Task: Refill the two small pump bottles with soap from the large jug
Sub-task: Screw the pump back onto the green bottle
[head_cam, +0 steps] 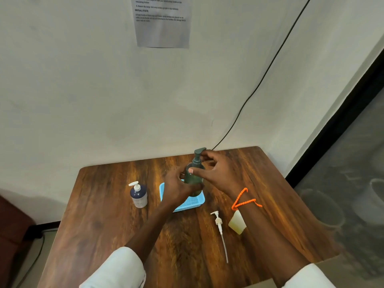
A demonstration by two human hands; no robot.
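Observation:
A dark green pump bottle stands upright over the blue tray near the table's middle. My left hand grips its body from the left. My right hand holds it near the neck, thumb across the front, fingers by the green pump head. A second small bottle, dark blue and white with a white pump, stands to the left on the table. A loose white pump with a long tube lies on the table at the right. The large jug is not in view.
A pale translucent cup lies beside my right forearm, which wears an orange cord. The wooden table meets the wall at the back, where a black cable hangs. A printed sheet is stuck to the wall.

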